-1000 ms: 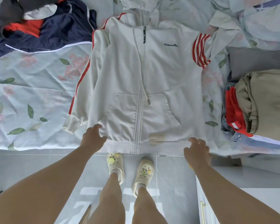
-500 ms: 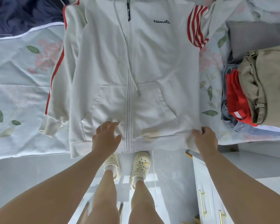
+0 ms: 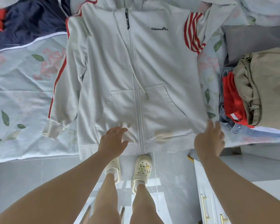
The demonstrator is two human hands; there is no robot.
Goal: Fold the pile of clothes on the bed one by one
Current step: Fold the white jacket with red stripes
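A white zip hoodie with red sleeve stripes lies face up on the bed, its ribbed hem hanging over the near edge. One sleeve lies straight along its left side; the other is bent back at the upper right. My left hand rests flat on the hem just left of the zip, fingers spread. At the hem's right corner my right hand lies with fingers extended on the fabric. Unfolded clothes, navy and red, lie heaped at the upper left.
A stack of folded clothes, khaki on top with red and denim beneath, sits at the right on the floral bedsheet. A grey garment lies behind it. A white cabinet with gold handles stands by my right leg.
My left hand slid from the hoodie's left hem corner toward the zip. My right hand let go of the right hem corner and now lies with fingers straight on it.
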